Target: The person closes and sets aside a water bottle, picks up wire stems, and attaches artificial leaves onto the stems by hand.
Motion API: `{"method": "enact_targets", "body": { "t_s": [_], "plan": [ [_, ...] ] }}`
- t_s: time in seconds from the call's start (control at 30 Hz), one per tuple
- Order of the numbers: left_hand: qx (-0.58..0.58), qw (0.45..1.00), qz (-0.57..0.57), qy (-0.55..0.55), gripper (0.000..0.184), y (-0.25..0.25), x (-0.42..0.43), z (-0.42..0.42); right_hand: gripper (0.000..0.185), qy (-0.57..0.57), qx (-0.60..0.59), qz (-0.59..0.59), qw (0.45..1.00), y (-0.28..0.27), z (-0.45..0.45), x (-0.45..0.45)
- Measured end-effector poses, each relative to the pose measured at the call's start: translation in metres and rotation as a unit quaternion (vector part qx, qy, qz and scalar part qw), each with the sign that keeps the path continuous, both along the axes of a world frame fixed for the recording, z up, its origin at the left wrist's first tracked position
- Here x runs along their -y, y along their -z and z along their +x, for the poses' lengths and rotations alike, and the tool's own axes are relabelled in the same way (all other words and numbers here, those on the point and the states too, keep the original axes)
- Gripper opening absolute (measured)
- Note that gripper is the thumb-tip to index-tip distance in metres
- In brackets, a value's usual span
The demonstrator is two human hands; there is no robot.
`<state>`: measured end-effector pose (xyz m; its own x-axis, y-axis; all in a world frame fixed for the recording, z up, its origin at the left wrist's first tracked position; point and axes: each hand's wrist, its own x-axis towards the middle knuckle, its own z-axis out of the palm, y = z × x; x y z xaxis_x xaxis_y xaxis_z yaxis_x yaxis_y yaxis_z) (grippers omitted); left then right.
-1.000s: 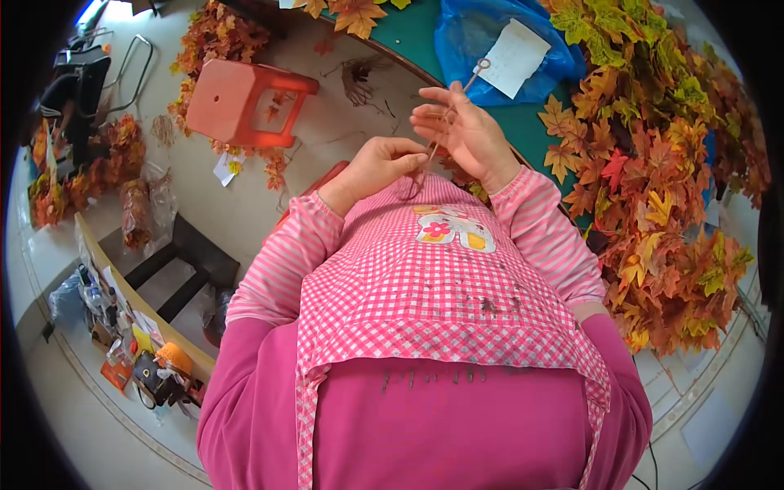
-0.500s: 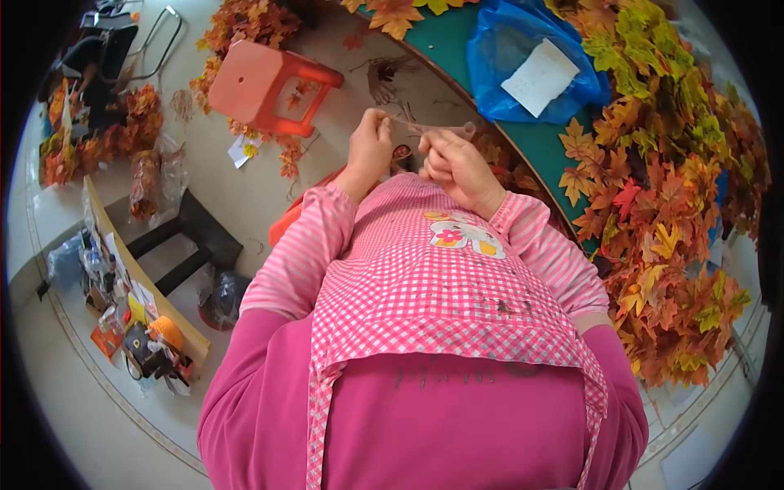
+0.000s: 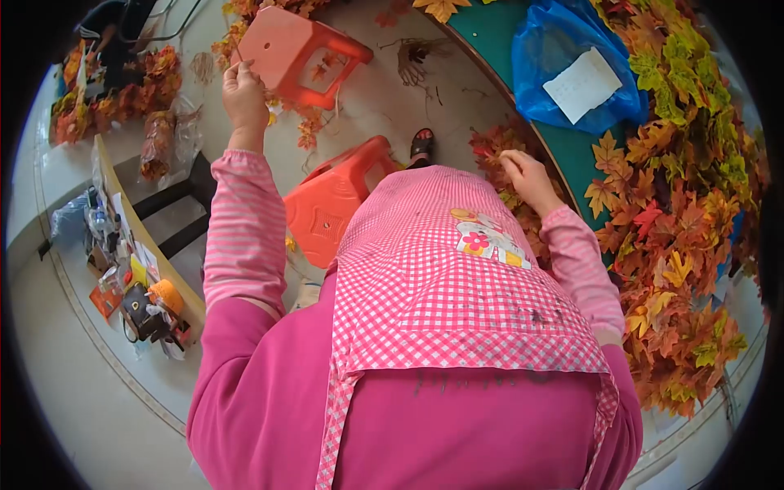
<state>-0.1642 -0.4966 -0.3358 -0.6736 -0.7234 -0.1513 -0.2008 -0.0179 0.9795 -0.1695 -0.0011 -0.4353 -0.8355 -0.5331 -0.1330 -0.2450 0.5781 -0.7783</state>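
Note:
My left hand (image 3: 246,102) is raised at the upper left, in front of the upper red plastic stool (image 3: 273,45). Its fingertips are pinched together, and a thin strand seems to rise from them, too fine to name. On the other side, my right hand (image 3: 532,181) is low beside the curved table edge, fingers bent and pressed together. Close to its fingertips are red and orange artificial maple leaves (image 3: 510,139) below the tabletop. Whatever those fingers hold, if anything, is too small to make out.
A second red stool (image 3: 322,208) stands by my left side. The green table (image 3: 490,41) carries a blue plastic bag (image 3: 531,86) with white paper (image 3: 581,84), and heaped artificial maple leaves (image 3: 653,253). A cluttered shelf (image 3: 175,282) is at left; brown strands (image 3: 412,61) lie on the floor.
My hands were together in front of me with a thin translucent strip between them. They have parted, the left going up and left, the right going right towards the leaves. The view has shifted.

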Motion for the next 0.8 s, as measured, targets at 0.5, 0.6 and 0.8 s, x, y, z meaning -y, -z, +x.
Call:
{"method": "enact_targets", "body": {
  "t_s": [0.5,0.6,0.8],
  "plan": [
    [-0.291,0.786,0.476,0.266,0.029,-0.241,-0.122,0.038,0.062,0.111,0.444,-0.064,0.887,0.015,-0.032,0.138],
    [-0.331,0.755,0.474,0.309,0.030,-0.283,-0.115,0.055,0.092,0.247,0.628,-0.128,0.727,0.026,-0.041,0.153],
    [-0.335,0.873,0.224,0.275,0.036,-0.315,-0.052,0.095,0.062,0.217,0.751,-0.253,0.571,0.073,-0.029,0.200]
  ]
}}
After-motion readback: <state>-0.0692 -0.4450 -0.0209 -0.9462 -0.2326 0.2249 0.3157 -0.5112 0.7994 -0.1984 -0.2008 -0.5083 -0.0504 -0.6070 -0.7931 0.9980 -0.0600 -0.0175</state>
